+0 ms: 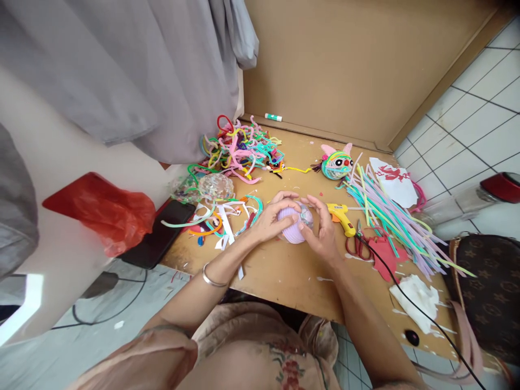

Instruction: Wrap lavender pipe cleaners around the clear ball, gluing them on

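A ball partly covered in rows of lavender pipe cleaner sits between my two hands over the table. Its right side shows a clear, patterned surface. My left hand curves over its left and top, fingers bent against the lavender rows. From the right, my right hand cups the uncovered side, thumb on the front. Just right of that hand lies a yellow glue gun. Red-handled scissors lie beside it, next to red felt scraps. Fingers hide the ball's far side.
A tangle of coloured pipe cleaners and a clear ball lie at left. Straight pipe cleaners fan out at right, below a finished eared ball figure. A black cord crosses the right side. A phone overhangs the left edge.
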Available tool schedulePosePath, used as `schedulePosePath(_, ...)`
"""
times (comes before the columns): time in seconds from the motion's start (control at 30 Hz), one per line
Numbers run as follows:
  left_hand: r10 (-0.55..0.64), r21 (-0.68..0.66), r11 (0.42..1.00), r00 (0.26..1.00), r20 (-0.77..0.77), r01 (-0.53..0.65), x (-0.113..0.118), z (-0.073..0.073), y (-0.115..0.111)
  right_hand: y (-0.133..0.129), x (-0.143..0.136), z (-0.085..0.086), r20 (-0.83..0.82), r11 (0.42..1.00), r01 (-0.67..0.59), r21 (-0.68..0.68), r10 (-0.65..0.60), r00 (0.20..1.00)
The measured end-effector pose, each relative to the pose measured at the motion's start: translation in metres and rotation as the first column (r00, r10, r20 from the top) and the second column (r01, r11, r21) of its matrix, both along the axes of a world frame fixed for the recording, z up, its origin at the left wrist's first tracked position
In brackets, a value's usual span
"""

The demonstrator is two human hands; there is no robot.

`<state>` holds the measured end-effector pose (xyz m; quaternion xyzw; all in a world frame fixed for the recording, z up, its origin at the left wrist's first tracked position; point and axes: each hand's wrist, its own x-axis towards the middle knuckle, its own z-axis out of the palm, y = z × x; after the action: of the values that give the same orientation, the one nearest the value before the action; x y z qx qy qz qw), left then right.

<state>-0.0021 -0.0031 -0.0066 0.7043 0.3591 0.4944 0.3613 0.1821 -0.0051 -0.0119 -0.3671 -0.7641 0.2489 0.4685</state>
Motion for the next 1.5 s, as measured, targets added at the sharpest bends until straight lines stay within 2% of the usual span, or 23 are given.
schedulePosePath(0.1,-0.03,0.042,0.999,0.999,-0.039,0.032,-0.003,-0.002,0.002,0.0,0.0,0.001,0.009,1.0,0.013,0.022,-0.013,1.0)
schedulePosePath(0.3,-0.039,0.044,0.998,0.994,-0.098,0.043,-0.006,-0.004,0.006,0.002,0.001,0.0,-0.008,0.999,0.03,0.012,-0.03,1.0)
schedulePosePath(0.63,-0.1,0.042,0.994,0.988,-0.12,0.105,-0.012,0.003,0.007,0.003,0.001,-0.002,-0.038,0.999,0.028,-0.024,-0.029,0.999)
schedulePosePath(0.8,-0.096,0.094,0.989,0.984,-0.153,0.112,-0.012,0.004,0.007,0.003,0.0,-0.002,-0.065,0.999,0.025,-0.044,-0.028,0.998)
schedulePosePath(1.1,-0.084,0.162,0.981,0.989,-0.12,0.103,-0.012,0.002,0.007,0.002,-0.001,0.0,-0.078,0.999,0.005,-0.04,-0.008,0.997)
schedulePosePath(1.5,-0.08,0.123,0.988,0.987,-0.136,0.097,-0.012,0.002,0.005,0.003,-0.001,0.0,-0.076,0.999,0.007,-0.054,-0.012,0.997)
